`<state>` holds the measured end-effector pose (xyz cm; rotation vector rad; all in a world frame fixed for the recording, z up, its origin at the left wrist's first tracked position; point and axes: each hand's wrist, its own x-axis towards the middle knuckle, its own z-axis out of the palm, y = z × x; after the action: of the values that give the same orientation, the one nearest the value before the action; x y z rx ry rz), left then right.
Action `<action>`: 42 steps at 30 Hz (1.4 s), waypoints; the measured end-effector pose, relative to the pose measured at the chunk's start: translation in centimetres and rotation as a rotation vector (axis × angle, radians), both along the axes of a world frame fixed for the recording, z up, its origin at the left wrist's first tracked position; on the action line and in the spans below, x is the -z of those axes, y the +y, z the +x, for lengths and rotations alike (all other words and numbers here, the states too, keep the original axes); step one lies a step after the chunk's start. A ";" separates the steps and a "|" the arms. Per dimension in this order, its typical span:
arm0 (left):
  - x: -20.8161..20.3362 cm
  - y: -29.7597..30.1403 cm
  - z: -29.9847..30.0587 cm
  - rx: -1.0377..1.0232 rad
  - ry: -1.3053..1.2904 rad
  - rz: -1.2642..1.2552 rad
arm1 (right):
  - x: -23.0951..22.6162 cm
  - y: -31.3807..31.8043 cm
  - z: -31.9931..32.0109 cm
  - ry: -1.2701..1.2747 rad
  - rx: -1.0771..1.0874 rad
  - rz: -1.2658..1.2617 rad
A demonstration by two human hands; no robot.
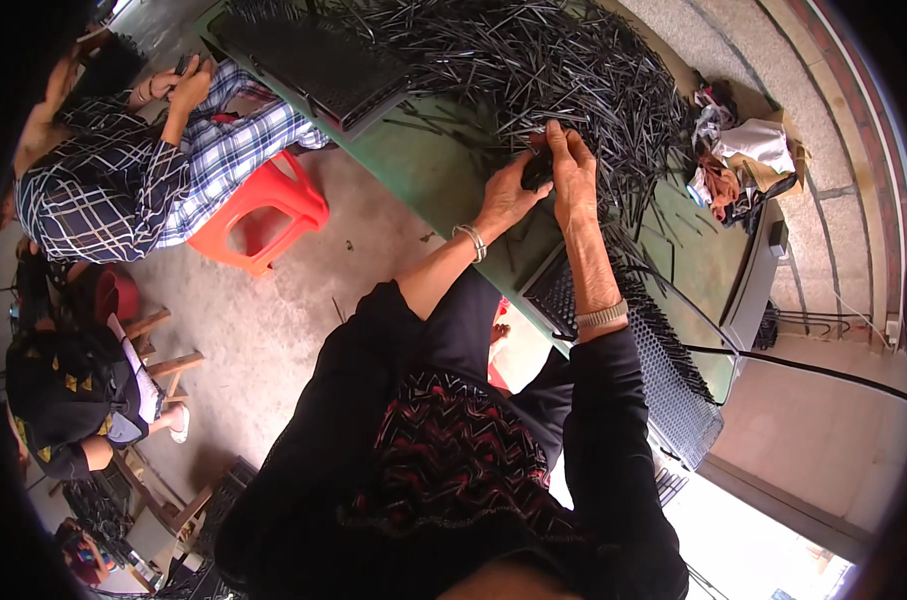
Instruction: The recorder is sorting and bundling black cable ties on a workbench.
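Over the green table, my left hand (508, 200) is closed around a small black piece (539, 170) whose exact kind I cannot make out. Close beside it, my right hand (575, 175) has its fingers bent together at the upper end of that piece. What lies between the right fingertips is mostly hidden. Just beyond both hands spreads a large heap of thin black rods (573, 70). Under my right forearm lies a black perforated tray (663, 340) with rows of small upright pegs.
The green table (398, 160) carries another black tray (313, 60) at its far left. Cloth scraps and wrappers (738, 165) sit on the right. A black cable (823, 370) crosses there. On the left, a person in checked clothes (103, 180) sits by a red stool (263, 210).
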<state>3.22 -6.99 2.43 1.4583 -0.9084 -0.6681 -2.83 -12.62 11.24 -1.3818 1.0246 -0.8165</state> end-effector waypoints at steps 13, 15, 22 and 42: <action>-1.9 0.4 1.9 -0.101 0.313 -0.212 | -3.4 -1.4 -3.0 0.202 0.097 -0.550; -2.0 0.9 2.5 -0.183 0.213 -0.296 | -1.0 -1.2 -3.3 0.341 -0.004 -0.556; 1.0 2.4 2.8 -0.121 0.164 -0.135 | 2.9 0.8 -4.1 0.807 -0.404 -0.644; -0.7 5.3 3.3 -0.107 1.301 -0.030 | 5.7 -1.8 -3.5 1.349 -0.919 -0.923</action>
<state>6.51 -1.68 3.12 0.7385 0.1782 -1.2615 -6.31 -14.47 5.50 -3.0171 0.7063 0.6043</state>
